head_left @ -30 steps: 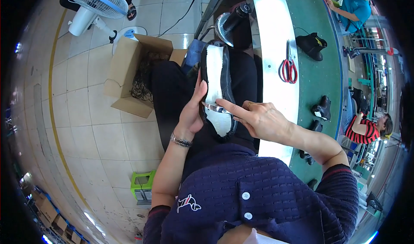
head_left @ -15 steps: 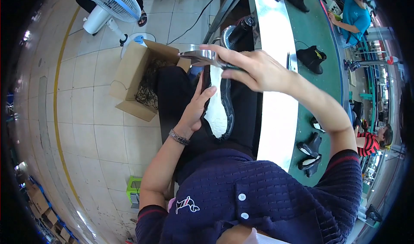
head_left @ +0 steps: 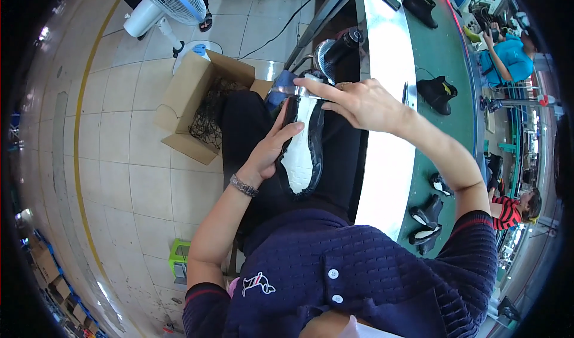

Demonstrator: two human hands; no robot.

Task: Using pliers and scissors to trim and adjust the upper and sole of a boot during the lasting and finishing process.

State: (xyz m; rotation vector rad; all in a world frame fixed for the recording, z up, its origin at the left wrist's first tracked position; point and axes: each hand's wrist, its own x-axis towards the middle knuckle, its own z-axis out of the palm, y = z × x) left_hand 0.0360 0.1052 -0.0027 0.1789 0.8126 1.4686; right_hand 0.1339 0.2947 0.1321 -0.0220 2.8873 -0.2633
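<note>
A pale, square-tiled floor (head_left: 152, 188) spreads across the left, and a long, flat green worktop (head_left: 439, 138) runs up the right. Along the worktop's near edge lies a long, shiny pale-metal ledge (head_left: 388, 158). Black fabric trousers (head_left: 242, 120) cover the person's lap; to the left stands an open brown cardboard box (head_left: 185, 93) with tangled black strands inside, and beyond it a white fan with a blue band (head_left: 170, 0). Over the lap, between both hands, is a black shoe with a long white underside (head_left: 302, 153), underside up and broad end toward the person. A black ankle boot (head_left: 437, 94) stands on the worktop. The right hand (head_left: 365, 102) is above the shoe's far end, its index finger and thumb pinching a shiny silver metal tool (head_left: 284, 90); the others are mostly hidden. The left hand (head_left: 272, 150) clasps the shoe's left side, thumb on the white underside, the other fingers partly hidden. A metal-link bracelet (head_left: 244, 185) circles the left wrist
</note>
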